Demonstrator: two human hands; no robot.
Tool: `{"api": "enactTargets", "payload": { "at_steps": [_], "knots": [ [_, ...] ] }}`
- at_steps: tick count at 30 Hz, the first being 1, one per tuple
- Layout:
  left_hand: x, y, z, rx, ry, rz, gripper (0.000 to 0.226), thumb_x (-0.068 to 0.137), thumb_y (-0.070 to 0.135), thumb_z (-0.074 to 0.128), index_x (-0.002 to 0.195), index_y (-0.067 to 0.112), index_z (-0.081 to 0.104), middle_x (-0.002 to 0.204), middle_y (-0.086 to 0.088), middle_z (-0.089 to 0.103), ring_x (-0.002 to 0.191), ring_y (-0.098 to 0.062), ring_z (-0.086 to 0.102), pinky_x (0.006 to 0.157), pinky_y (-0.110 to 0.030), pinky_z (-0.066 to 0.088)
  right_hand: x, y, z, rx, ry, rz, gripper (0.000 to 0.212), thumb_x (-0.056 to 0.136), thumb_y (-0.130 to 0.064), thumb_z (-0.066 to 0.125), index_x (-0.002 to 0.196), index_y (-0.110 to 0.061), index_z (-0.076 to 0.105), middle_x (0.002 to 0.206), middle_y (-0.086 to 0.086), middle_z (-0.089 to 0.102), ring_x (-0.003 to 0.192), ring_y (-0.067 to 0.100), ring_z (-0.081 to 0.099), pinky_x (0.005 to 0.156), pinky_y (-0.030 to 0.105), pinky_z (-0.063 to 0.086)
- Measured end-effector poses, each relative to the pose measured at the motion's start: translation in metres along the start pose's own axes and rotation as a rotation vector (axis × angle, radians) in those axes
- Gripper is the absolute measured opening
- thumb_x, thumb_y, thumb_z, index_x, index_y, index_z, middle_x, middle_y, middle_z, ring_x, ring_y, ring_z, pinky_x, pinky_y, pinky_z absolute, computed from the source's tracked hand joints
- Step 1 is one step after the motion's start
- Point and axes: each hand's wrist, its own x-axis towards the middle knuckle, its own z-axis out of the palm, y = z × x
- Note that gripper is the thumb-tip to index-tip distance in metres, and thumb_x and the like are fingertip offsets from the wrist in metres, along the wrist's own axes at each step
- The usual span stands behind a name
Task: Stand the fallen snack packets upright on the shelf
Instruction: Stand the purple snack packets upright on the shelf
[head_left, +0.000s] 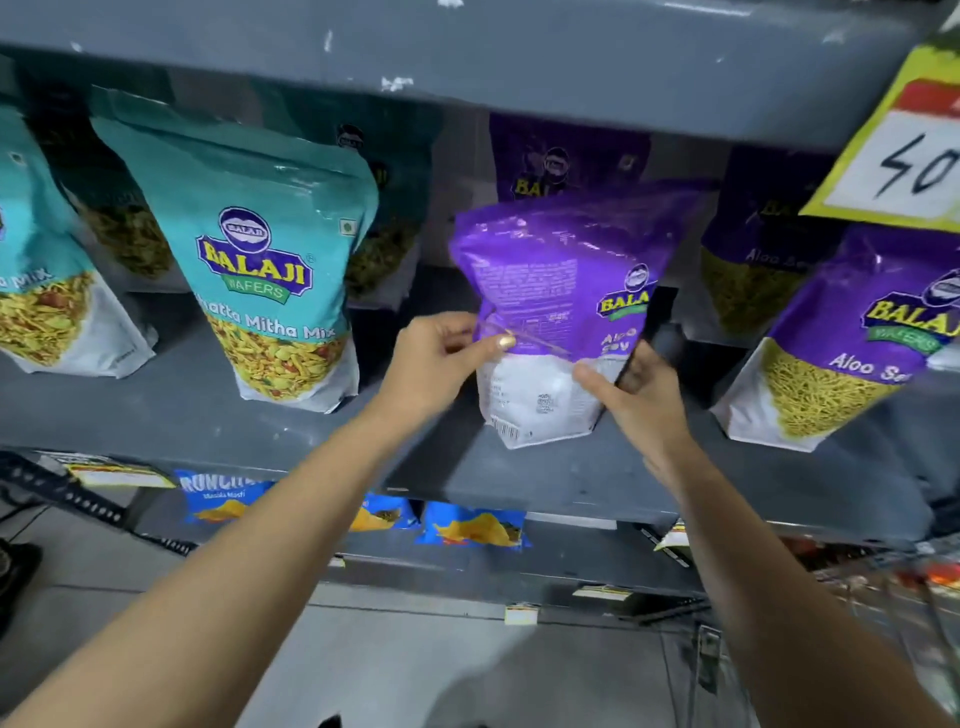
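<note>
Both hands — left hand, right hand — grip the glossy purple snack pouch; seat its base flat behind the grey metal shelf front edge.

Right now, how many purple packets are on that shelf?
4: one held in both hands, one behind it, one back right, one front right. More may be hidden.
</note>
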Motion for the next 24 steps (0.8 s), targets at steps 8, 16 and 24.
{"api": "enactTargets", "payload": {
  "at_steps": [8,16,24],
  "knots": [
    [0.021,0.048,-0.013,-0.066,0.214,0.283,0.011,0.086,0.031,0.072,0.075,0.030,0.076,0.066,0.012,0.073,0.069,0.006,0.064,0.065,-0.021,0.050,0.024,-0.078,-0.001,0.367,0.133,-0.096,0.023,0.095,-0.015,0.059,0.074,-0.022,0.064,0.072,0.000,0.058,0.073,0.012,0.050,0.073,0.029,0.040],
    [-0.016,-0.009,-0.015,0.347,0.293,-0.161,0.045,0.087,0.061,0.058,0.067,0.020,0.060,0.063,0.007,0.063,0.066,-0.015,0.063,0.068,-0.034,0.047,0.022,-0.026,-0.008,0.414,-0.050,0.255,0.053,0.094,-0.063,0.036,0.074,-0.026,0.067,0.063,-0.014,0.056,0.060,0.001,0.056,0.065,0.020,0.044],
    [-0.042,-0.037,0.031,0.310,-0.021,-0.305,0.039,0.074,0.026,0.075,0.106,0.022,0.053,0.102,-0.001,0.076,0.102,-0.024,0.072,0.093,-0.040,0.055,0.012,0.004,0.010,0.144,-0.009,0.386,0.027,0.100,-0.013,0.045,0.103,-0.006,0.072,0.115,0.019,0.074,0.099,0.023,0.065,0.101,0.052,0.049]
  ]
}}
